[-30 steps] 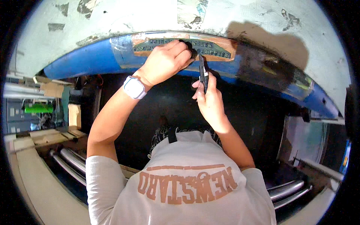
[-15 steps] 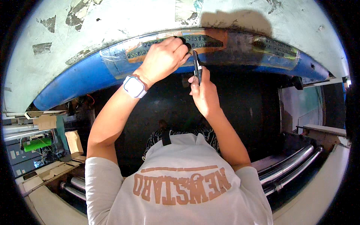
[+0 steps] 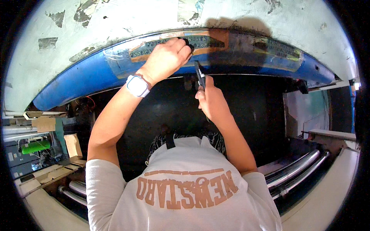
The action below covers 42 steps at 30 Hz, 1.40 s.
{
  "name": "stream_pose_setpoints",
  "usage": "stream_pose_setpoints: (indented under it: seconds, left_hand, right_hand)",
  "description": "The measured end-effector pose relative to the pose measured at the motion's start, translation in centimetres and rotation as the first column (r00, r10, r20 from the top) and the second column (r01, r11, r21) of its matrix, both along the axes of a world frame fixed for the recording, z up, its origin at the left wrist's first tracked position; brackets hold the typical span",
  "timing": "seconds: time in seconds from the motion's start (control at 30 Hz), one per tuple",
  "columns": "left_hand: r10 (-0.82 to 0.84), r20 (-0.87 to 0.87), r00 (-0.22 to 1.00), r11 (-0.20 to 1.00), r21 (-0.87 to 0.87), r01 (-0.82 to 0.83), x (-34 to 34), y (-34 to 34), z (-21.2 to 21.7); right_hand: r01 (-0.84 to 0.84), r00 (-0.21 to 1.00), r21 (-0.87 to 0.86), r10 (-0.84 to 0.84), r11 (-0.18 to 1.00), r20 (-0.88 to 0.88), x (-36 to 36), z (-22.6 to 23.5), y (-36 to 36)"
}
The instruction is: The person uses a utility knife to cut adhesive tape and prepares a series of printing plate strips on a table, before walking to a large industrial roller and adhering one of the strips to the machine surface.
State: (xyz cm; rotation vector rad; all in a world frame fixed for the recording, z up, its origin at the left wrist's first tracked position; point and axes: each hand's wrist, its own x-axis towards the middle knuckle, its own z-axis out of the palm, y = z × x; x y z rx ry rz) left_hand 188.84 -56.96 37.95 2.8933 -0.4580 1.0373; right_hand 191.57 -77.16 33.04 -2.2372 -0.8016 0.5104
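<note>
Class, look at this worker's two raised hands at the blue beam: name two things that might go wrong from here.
1. The right hand holds a slim dark tool pointing up close to the left hand, which presses on the taped strip; a slip might jab the fingers.
2. Both hands are at the blue beam above metal rollers; a dropped tool might fall among them.

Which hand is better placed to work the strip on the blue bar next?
Right, probably. The right hand already grips a dark tool pointed at the blue bar, while the left hand is pressed flat against the orange-edged strip.
</note>
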Motion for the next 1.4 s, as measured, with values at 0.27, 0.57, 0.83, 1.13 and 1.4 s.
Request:
stream_pose_setpoints:
  seconds: [0.27, 0.57, 0.83, 1.13, 1.4]
  left_hand:
    - [0.016, -0.01, 1.0, 0.99, 0.14, -0.014, -0.4, -0.1, -0.3]
    - [0.075, -0.031, 0.997, 0.988, 0.141, -0.07, -0.8, -0.3, -0.1]
    - [0.173, -0.108, 0.979, 0.985, 0.021, -0.172, -0.5, -2.0, 0.7]
    - [0.33, -0.212, 0.92, 0.944, 0.049, -0.327, -0.1, -2.8, 1.7]
    - [0.263, -0.212, 0.941, 0.949, 0.234, -0.212, -0.4, -2.5, 2.2]
  right_hand:
    - [0.038, 0.96, 0.818, 0.207, 0.573, -0.19, 3.2, 0.1, 2.7]
    - [-0.07, 0.946, 0.867, 0.308, 0.494, -0.099, 6.3, -2.4, 3.7]
    - [-0.148, 0.957, 0.852, 0.292, 0.502, -0.006, 6.7, -2.5, 3.4]
    - [-0.204, 0.96, 0.837, 0.269, 0.507, 0.071, 7.4, -2.4, 3.3]
    - [-0.216, 0.961, 0.836, 0.259, 0.504, 0.091, 7.5, -2.9, 3.4]
